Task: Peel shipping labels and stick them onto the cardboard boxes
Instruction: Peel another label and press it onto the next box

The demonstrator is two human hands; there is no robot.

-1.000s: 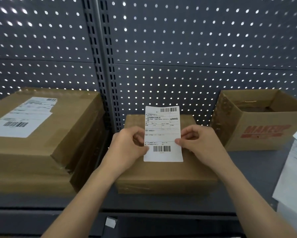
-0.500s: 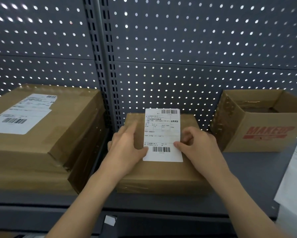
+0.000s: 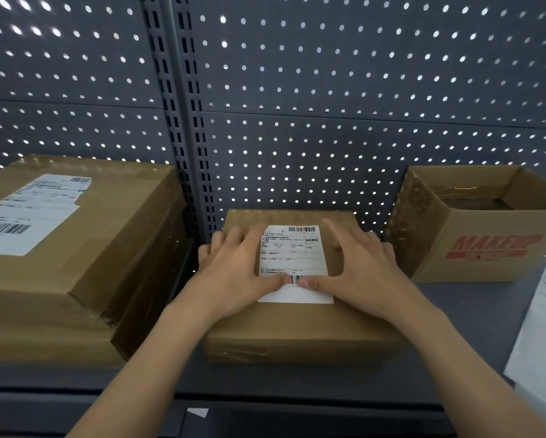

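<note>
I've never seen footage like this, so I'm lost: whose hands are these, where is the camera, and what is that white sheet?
There is no machine: a person wears a wide-angle camera on the head, looking forward and down, so you see their own arms. The left hand and right hand lie flat, pressing a white shipping label onto the top of a small cardboard box; both thumbs meet on its lower barcode. Nothing is gripped. The box sits on a grey shelf before a perforated wall. Left of it stands a larger box already bearing a printed label; to the right, an open box printed MAKEUP and some white sheets.
</note>
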